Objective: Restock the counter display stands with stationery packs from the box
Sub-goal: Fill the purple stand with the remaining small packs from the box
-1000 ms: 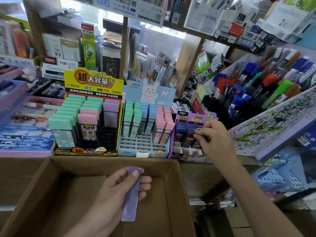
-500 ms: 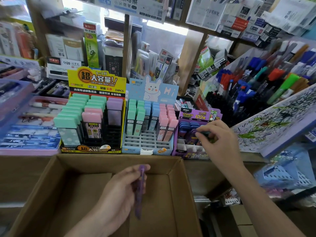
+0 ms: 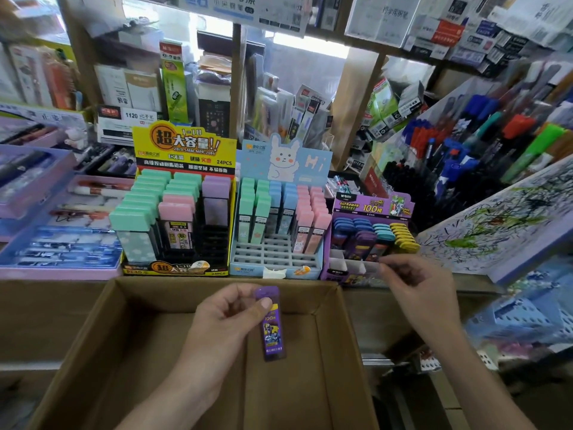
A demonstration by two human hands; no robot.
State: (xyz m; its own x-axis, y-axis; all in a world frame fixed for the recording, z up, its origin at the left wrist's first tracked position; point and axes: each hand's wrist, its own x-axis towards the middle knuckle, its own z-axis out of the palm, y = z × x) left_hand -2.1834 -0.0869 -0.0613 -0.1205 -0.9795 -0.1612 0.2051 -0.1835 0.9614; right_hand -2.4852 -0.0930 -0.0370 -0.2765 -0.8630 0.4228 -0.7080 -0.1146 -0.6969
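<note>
Our left grip (image 3: 223, 318) is pinching the purple pack (image 3: 273, 330) by its upper end, thumb pressing across the cap and fingers curling behind. The pack is hanging label-up over the open cardboard box (image 3: 102, 336), near its far wall. Our right grip (image 3: 418, 287) is hovering just in front of the purple stand (image 3: 372, 207), fingers loosely curling and, as far as we can see, holding nothing.

We are judging the pack to be light and stiff: a slim hard case with a glossy face, likely slippery. Taking it by the narrow sides near the cap is looking safest, leaving the lower end free for one of the empty front slots (image 3: 347, 262). We are guessing the contents are brittle, so a drop is worth avoiding.

Our left forearm is hiding part of the box floor, so we cannot tell whether more packs are lying there. The pack's small print is too blurred to read, and our right fingers are covering part of the stand's front row.
</note>
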